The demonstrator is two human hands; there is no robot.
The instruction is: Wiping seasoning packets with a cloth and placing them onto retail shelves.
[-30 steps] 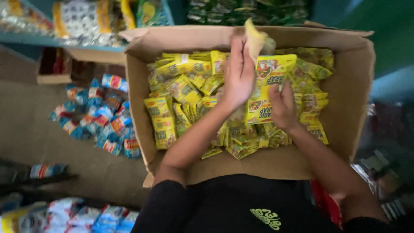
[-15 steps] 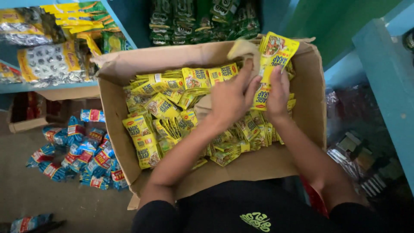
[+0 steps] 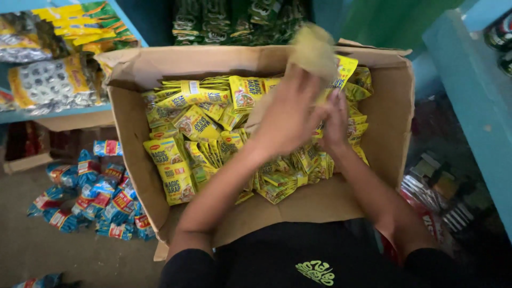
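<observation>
hands lifting a yellow sachet strip over an open carton

the left hand [image 3: 288,114] is spread wide, palm down and fingers splayed, pressed against a strip of yellow foil seasoning sachets [image 3: 341,72] that rises above the far edge of the box; motion blur hides whether its fingers actually close on the strip. the right hand [image 3: 336,120] sits just beside it, fingers curled upward around the lower part of the same strip, gripping it.

below both hands stands the large brown corrugated cardboard carton [image 3: 133,74], flaps open, resting against the person's black shirt. it is filled with a loose heap of yellow sachet strips [image 3: 197,133], lying flat and overlapping.

left of the carton, a pale blue shelf [image 3: 53,113] carries silver-grey and yellow plastic packs [image 3: 48,80]. behind the carton hang dark green packets [image 3: 234,21].

on the grey floor to the left lies a scattered pile of small blue and red snack packets [image 3: 90,197].
</observation>
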